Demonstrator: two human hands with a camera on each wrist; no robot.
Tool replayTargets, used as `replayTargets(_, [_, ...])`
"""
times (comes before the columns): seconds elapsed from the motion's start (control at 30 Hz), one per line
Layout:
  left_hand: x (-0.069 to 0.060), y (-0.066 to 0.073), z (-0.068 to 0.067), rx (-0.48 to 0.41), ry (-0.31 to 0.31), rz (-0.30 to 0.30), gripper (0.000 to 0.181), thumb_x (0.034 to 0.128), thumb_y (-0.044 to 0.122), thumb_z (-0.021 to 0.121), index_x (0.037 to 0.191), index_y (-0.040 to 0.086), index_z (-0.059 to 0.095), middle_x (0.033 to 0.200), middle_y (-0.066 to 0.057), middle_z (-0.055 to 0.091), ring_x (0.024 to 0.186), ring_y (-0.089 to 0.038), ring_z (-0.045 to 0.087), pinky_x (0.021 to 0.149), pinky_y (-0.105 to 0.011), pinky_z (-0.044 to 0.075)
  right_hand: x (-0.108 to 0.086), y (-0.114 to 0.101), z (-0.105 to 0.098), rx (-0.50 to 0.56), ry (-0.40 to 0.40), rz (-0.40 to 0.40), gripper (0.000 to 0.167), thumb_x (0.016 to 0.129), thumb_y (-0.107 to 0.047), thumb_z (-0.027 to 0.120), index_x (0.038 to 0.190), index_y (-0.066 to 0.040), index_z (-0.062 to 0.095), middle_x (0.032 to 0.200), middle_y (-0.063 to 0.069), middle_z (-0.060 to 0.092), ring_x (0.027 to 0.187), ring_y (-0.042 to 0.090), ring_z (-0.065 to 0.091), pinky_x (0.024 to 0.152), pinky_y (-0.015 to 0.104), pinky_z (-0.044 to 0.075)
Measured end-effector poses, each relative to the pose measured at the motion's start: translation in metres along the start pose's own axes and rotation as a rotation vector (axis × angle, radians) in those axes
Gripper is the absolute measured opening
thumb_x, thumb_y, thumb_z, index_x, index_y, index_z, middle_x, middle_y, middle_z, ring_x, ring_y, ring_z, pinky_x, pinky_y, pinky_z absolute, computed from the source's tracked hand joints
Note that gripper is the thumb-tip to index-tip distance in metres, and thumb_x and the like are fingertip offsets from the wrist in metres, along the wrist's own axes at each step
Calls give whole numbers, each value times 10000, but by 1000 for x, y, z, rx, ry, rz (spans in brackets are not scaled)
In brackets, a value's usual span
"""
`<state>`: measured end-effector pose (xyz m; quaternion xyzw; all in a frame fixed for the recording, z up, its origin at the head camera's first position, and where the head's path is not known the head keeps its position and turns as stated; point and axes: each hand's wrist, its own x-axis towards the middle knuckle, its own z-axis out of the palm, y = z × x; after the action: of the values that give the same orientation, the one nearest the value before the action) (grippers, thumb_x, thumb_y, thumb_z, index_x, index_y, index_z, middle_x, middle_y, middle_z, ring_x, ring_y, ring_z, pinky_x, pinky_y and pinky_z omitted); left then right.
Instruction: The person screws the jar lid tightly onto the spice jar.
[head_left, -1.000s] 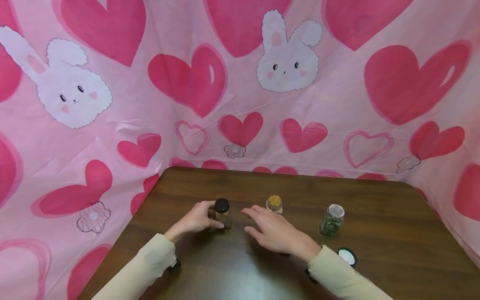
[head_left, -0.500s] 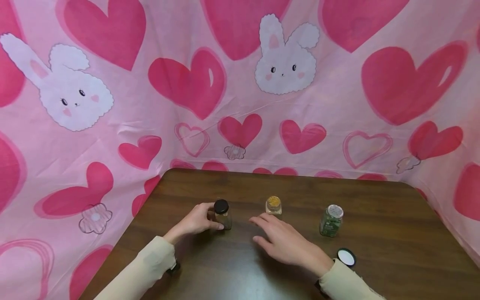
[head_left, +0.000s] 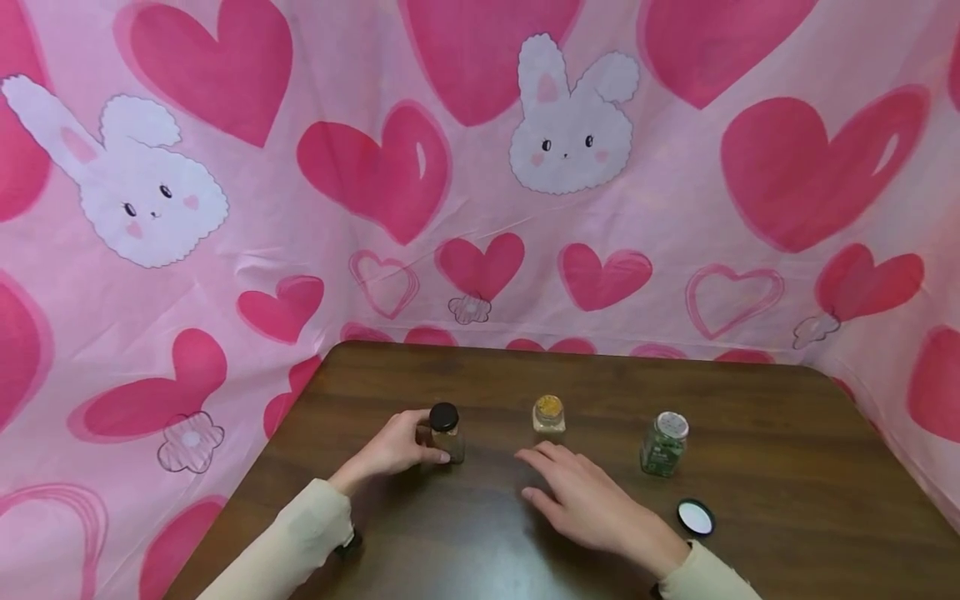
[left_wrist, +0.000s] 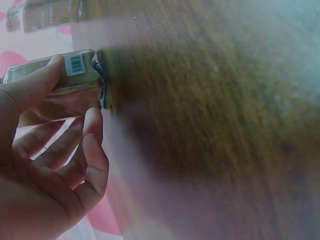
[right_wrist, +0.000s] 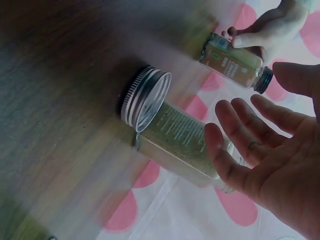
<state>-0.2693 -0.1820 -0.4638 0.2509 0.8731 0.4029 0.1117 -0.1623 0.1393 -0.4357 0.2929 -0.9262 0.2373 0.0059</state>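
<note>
My left hand [head_left: 393, 446] holds a glass spice jar [head_left: 454, 447] with a black cap, upright on the table. In the left wrist view my thumb lies along the side of this jar [left_wrist: 75, 95], over its label. My right hand [head_left: 588, 500] hovers in front of an uncapped spice jar [head_left: 550, 422] with yellowish contents on top; the fingers are spread and hold nothing. In the right wrist view a metal-rimmed lid [right_wrist: 145, 97] lies open side up by the base of that uncapped jar [right_wrist: 175, 140]; the right hand hides it from the head view.
To the right stands a jar of green flakes [head_left: 663, 452] with a pale perforated top. A black-rimmed lid [head_left: 696, 517], white inside, lies in front of it. Pink heart-and-rabbit cloth [head_left: 480, 183] hangs behind the brown table [head_left: 757, 433].
My right hand has moved right and back toward me, away from the capped jar, uncovering more of the middle jar. My left hand stays on its jar.
</note>
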Motion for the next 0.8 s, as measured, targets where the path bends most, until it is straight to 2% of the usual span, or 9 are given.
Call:
replayTargets(0.1, [-2,1,1,5,5,15,431,848,130,908,1230,95,712,1094,-38,727,805,-176,659,642,-333,559,-5,2,0,-2,13,6,435,1031,-289,709,1426,-125,629,1326,8,633,1065,116,618,914,493,526])
replayTargets(0.2, [-5,4,-1,45,41,21,575,833,138,921,1339,67,658,1097,-56,713,758,-159,640,637,-314,540,-9,5,-1,0,25,13,443,1016,-283,729,1416,-117,635,1311,22,637,960,85,593,900,495,531])
replayTargets(0.27, [-9,9,-3,79,88,16,697,815,142,934,1421,56,602,1166,-94,696,752,-167,630,658,-315,534,-11,7,-2,7,30,22,447,1011,-281,736,1411,-110,639,1300,30,641,955,94,595,899,502,535])
replayTargets(0.37, [-17,19,-7,122,179,-18,830,792,147,951,1504,74,530,1278,-133,659,807,-196,642,722,-330,535,-15,10,-3,16,36,41,450,1003,-286,744,1403,-104,644,1288,30,644,1084,147,619,922,524,536])
replayTargets(0.43, [-24,28,-10,129,255,-39,788,779,117,953,1461,80,559,1257,-148,658,841,-223,639,732,-356,538,-16,12,-3,23,35,56,447,1004,-286,743,1399,-101,646,1284,33,645,1122,167,621,926,531,534])
replayTargets(0.6, [-40,52,-13,137,414,-76,485,780,65,933,1191,89,676,956,-73,646,813,-212,619,719,-354,524,-21,16,-4,8,15,76,449,996,-282,754,1391,-96,650,1272,31,644,1119,180,608,922,528,533])
replayTargets(0.67, [-45,63,-12,117,430,-69,373,805,67,914,1105,108,696,895,-43,640,789,-189,621,722,-333,525,-24,18,-5,-7,14,78,451,990,-280,761,1388,-99,653,1269,24,643,1117,181,606,914,523,534])
replayTargets(0.8, [-52,82,-7,42,405,-13,224,866,59,861,1029,87,710,827,-1,651,741,-149,623,692,-299,532,-27,21,-6,-13,20,86,453,983,-274,770,1385,-101,656,1272,22,645,1136,190,605,914,526,532])
